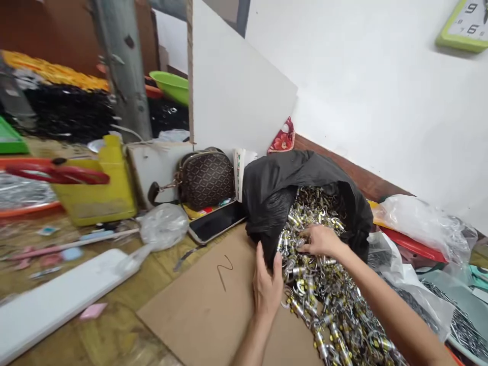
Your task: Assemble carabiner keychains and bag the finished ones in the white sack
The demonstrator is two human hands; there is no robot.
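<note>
Cardboard [213,300] covers the table by a white wall [362,86]; both hands open on metal clips [328,295].

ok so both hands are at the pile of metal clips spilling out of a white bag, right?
Not quite: the bag is black, not white, as the head view shows. Both the left hand and right hand are at the pile of metal clips spilling from it.

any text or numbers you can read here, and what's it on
"9" and "6": numerals on the green-framed clock on the wall, top right.
A hand-drawn mark like "2" or "Z": on the cardboard sheet.
Print on the folded paper beside the brown bag: too blurred to read.
</note>
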